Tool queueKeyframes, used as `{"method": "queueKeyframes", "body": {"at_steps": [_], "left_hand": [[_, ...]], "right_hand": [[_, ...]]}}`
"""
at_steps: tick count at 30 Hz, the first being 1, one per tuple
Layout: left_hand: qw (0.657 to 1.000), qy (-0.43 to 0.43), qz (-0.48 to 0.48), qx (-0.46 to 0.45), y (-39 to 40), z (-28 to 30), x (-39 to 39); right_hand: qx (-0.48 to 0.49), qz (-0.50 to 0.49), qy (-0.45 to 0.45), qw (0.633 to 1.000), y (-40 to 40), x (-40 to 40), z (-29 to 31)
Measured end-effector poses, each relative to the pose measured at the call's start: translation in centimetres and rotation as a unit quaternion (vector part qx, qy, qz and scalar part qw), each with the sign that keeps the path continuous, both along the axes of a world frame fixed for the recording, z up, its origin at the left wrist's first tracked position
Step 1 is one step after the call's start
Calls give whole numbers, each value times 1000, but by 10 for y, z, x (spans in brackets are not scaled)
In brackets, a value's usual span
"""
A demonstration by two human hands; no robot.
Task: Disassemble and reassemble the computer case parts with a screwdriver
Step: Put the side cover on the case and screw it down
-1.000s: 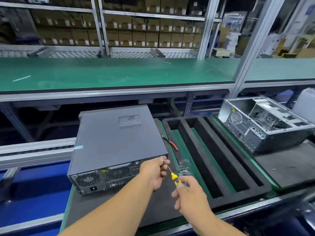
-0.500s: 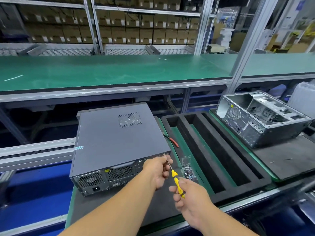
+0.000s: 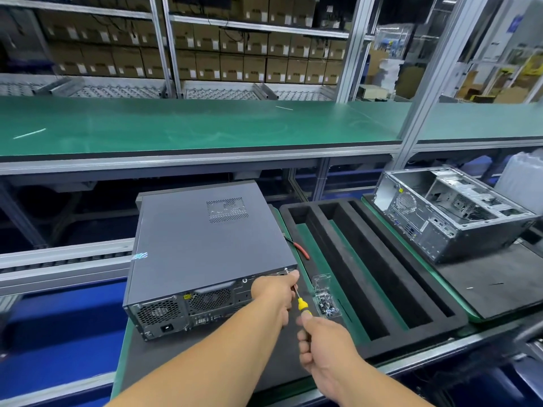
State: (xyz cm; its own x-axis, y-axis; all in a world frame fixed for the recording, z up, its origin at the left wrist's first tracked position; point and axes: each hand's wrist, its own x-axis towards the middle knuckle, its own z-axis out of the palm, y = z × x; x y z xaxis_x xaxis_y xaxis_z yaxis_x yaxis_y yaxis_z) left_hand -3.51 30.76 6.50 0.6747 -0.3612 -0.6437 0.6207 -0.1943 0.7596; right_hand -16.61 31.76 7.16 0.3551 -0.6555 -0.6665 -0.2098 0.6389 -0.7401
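Your right hand [image 3: 326,345] gripping the yellow screwdriver [image 3: 300,302] at lower centre, your left hand [image 3: 276,292] pinching its shaft at the case [image 3: 205,248] corner, screw box [image 3: 324,298] just right.

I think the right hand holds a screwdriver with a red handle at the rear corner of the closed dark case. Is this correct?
Not quite: the head view shows the screwdriver has a yellow handle, not red. The rest holds: the right hand holds it at the rear corner of the closed dark case.
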Motion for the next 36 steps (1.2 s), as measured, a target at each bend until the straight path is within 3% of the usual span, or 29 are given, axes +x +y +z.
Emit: {"method": "queueKeyframes", "body": {"at_steps": [5,8,13,16,19,21,25,28,30,33,36], "left_hand": [[997,24,-68,-12,6,-1,-1],[998,18,-60,-14,6,1,2],[999,-14,-47,7,2,5,-2],[996,7,-83,-3,7,5,-4],[994,22,-102,-9,10,6,-4],[995,17,-95,6,8,6,-4],[997,-6,-78,24,7,10,-8],[982,-113,-128,78,18,18,-7],[923,-304,-184,145,31,22,4],[774,-570,-214,173,41,36,39],[649,-637,-366,201,32,46,77]], "right_hand": [[194,-18,-110,975,-3,-2,0],[174,-32,-96,980,-3,-1,1],[-3,-29,-2,1000,1,3,-7],[76,-85,-34,993,-7,2,-3],[141,-77,-77,984,-7,-1,-2],[101,-56,-65,991,-4,1,0],[-106,-5,29,994,0,1,-6],[-211,7,52,976,4,1,-5],[-285,36,83,954,6,2,-1],[-399,103,145,900,5,0,1],[-444,157,186,863,5,0,-11]]}}
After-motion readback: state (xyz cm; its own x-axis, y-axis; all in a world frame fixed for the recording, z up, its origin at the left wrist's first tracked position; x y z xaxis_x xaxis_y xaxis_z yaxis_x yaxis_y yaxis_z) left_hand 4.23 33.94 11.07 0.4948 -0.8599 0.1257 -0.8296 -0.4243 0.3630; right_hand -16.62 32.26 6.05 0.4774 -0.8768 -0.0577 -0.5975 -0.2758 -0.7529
